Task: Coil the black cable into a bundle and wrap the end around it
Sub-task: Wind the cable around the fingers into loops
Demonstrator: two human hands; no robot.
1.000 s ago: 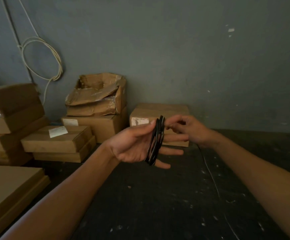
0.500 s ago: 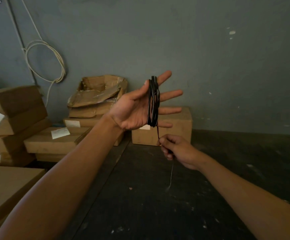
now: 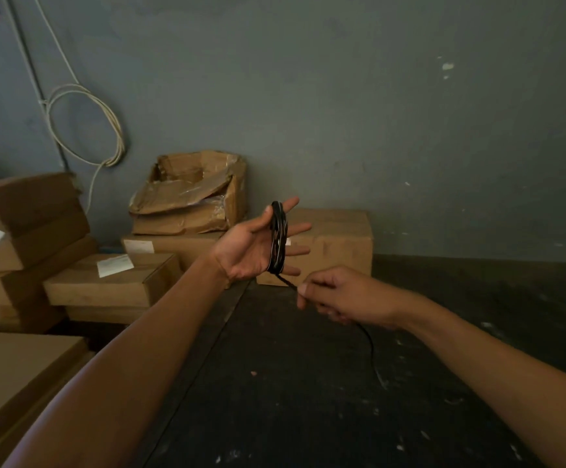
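Head view, left hand (image 3: pixel 251 248) lowered with black cable (image 3: pixel 278 241), right hand (image 3: pixel 345 295) moved rightward

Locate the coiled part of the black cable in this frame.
In the head view, centre frame, the black cable coil is looped around the straight fingers of the raised left hand, in front of a cardboard box; its tail runs down-right into the right hand.

Boxes (image 3: pixel 112 282) stacked left and behind hands, against wall (image 3: pixel 376 113). Dark desk (image 3: pixel 308 400) open below and right of hands.
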